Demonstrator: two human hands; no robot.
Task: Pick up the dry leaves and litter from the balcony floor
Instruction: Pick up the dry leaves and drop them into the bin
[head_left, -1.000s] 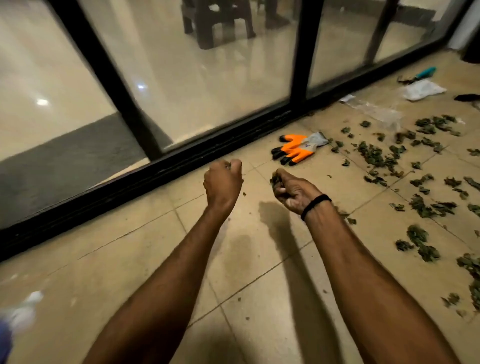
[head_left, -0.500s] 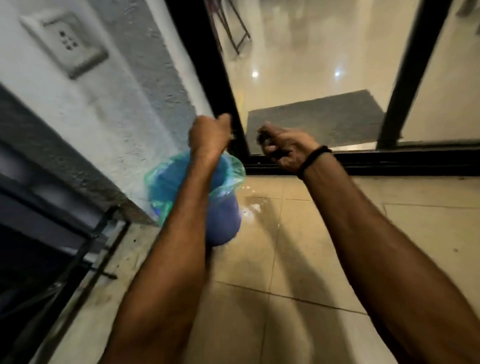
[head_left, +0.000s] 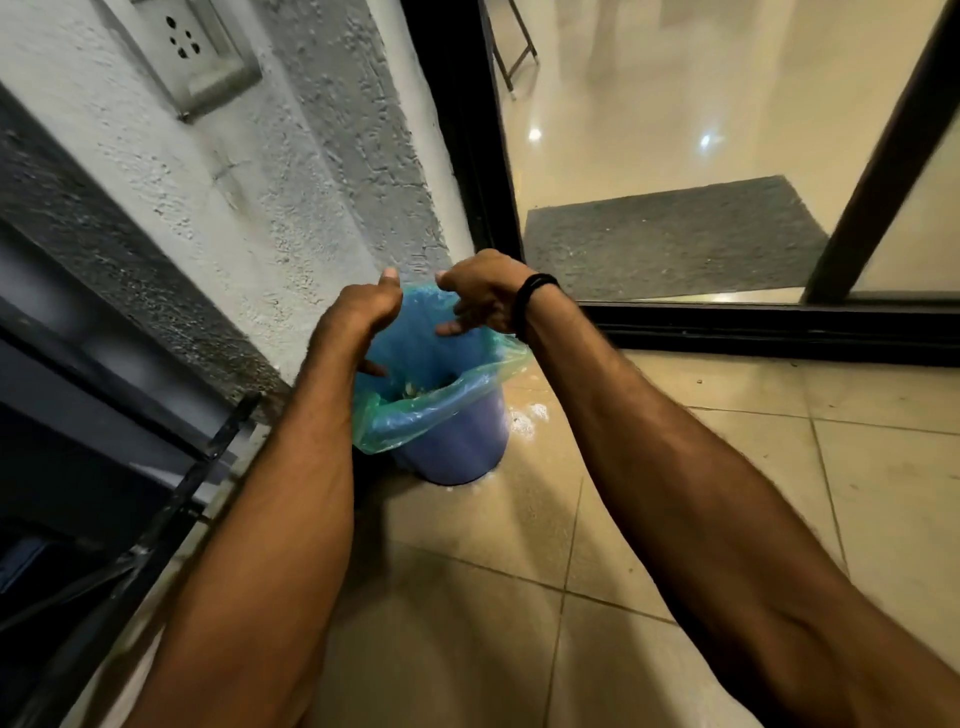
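Dry leaves and litter (head_left: 415, 387) seen only as a few pale, yellowish scraps deep inside the blue bin (head_left: 457, 441), down in the greenish plastic liner (head_left: 415, 415) folded over its rim. Bin standing on the tiled balcony floor (head_left: 675, 519) in the corner, close against the rough white wall (head_left: 260, 208) and just beside the black door frame (head_left: 467, 156). Both hands held above the bin mouth, near each other but apart. Left hand (head_left: 363, 312) over the left side of the opening, thumb up, fingers loosened and pointing down into the liner, gripping nothing. Right hand (head_left: 483, 296) over the far rim, fingers spread and slack, likewise holding nothing; black band (head_left: 535, 293) round its wrist. No telling whether either hand touches the liner. White specks (head_left: 524, 415) on the tile just right of the bin base. Grey doormat (head_left: 670, 234) behind the glass, on the shiny indoor floor. Socket plate (head_left: 192, 52) high on the wall; black metal railing (head_left: 208, 457) at far left.
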